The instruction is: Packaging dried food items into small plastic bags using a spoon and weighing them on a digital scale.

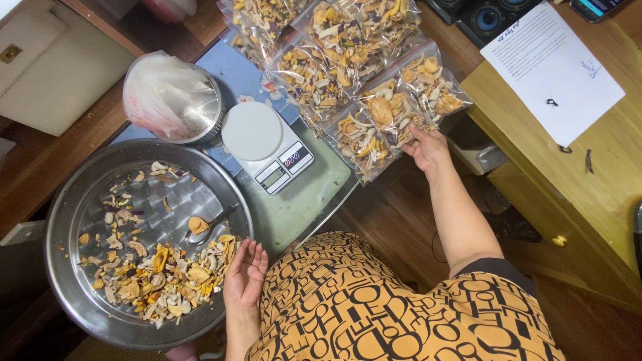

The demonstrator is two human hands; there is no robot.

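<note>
My right hand reaches out and rests its fingers on a clear plastic bag filled with mixed dried fruit chips, the nearest of several such bags piled at the top centre. My left hand hovers open, palm up, at the near rim of a large round steel tray. Dried chips in yellow, orange and white lie scattered in the tray. A metal spoon lies among them. A small white kitchen scale stands between the tray and the bags.
A steel bowl lined with a plastic bag sits behind the tray. A printed sheet of paper lies on a wooden desk at the right. Speakers and a phone are at the top right.
</note>
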